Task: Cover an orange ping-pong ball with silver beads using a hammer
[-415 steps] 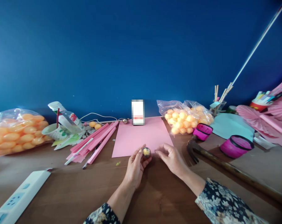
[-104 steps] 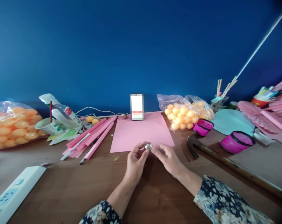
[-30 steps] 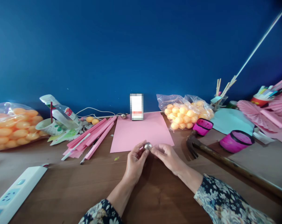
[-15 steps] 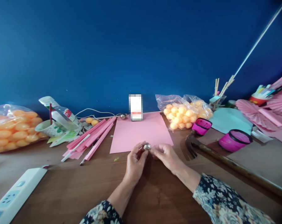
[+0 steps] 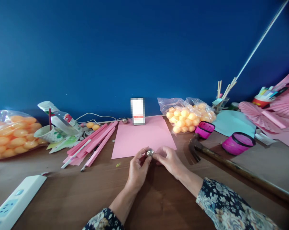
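A small shiny silver ball (image 5: 150,152) is pinched between the thumb and fingers of my left hand (image 5: 137,171), near the front edge of a pink paper sheet (image 5: 143,137). My right hand (image 5: 169,161) is closed in a pinch at the ball's right side, its fingertips against or very close to it. Whatever those fingertips hold, if anything, is too small to make out. Another silver ball (image 5: 124,120) lies by the sheet's back left corner.
Pink strips (image 5: 94,142), a paper cup (image 5: 48,134) and a power strip (image 5: 17,199) are on the left. A phone (image 5: 137,111) stands behind. To the right are bagged orange balls (image 5: 182,119), a hammer (image 5: 221,161) and magenta rings (image 5: 239,143).
The view has shifted slightly. Both hands remain together at the silver ball, and my right fingertips have moved slightly against its side.
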Tool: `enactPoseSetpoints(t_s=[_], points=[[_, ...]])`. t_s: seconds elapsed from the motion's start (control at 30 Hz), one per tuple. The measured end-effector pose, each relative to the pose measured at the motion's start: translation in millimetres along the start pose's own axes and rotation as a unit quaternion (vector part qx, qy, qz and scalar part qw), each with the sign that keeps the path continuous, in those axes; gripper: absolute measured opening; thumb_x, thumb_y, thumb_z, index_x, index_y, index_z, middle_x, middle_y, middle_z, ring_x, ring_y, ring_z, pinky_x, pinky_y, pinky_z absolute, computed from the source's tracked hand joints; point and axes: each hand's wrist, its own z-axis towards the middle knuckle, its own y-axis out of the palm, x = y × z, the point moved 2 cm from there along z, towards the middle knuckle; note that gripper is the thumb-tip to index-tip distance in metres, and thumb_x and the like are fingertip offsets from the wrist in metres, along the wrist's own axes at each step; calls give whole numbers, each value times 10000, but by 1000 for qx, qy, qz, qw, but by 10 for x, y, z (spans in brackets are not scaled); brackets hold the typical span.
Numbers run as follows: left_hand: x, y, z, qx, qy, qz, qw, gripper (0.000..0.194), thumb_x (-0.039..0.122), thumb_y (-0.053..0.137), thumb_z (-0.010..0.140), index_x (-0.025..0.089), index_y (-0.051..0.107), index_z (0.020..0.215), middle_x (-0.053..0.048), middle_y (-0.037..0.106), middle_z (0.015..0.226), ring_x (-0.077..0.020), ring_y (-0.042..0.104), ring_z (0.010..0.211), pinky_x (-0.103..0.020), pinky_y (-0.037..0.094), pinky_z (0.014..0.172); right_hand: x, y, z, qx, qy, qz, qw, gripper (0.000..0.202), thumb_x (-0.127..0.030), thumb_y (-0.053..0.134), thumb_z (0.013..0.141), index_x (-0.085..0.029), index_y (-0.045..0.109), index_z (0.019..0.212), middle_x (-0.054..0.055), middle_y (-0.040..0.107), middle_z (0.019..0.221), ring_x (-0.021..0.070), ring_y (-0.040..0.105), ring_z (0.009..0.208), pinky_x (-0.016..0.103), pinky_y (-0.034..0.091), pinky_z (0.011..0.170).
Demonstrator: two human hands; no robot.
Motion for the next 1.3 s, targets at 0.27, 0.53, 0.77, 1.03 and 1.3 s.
enactPoseSetpoints(t_s=[0.27,0.53,0.77,1.03,1.3], points=[[14,25,-16,-7,-55,-132,990,433,291,624,730,167,553,1139,-101,620,1135,-219,571,1047,-370,439,929,-43,0,-19,-26,-14,81,996,299,-434,624,714,-154,586,813,22,627,769,136,604,678,292,533,667],[59,2,27,0,-64,-153,986,341,284,665,700,153,571,1000,-68,668,920,-155,636,843,-319,493,821,-135,30,-85,-33,-100,-45,993,212,-379,552,793,-174,568,845,19,623,745,148,595,683,280,501,651],[90,-31,5,4,-75,-202,976,348,275,690,682,141,585,985,-64,671,874,-140,641,796,-290,508,782,-363,-375,-399,73,-229,-216,946,121,-296,504,832,-198,538,895,56,608,860,177,592,787,280,489,706],[19,-44,44,10,-117,-285,951,266,251,661,717,120,631,947,-94,686,899,-183,659,802,-295,541,732,-99,-1569,-822,176,-233,-603,742,193,-302,465,823,-203,548,966,76,600,976,237,576,887,368,458,769],[88,-44,28,4,-104,-303,947,245,225,658,723,121,621,942,-68,676,828,-141,650,709,-241,541,663,192,-1797,-905,200,-203,-731,620,255,-210,427,820,-175,529,1051,118,577,1058,250,585,859,344,481,655]])
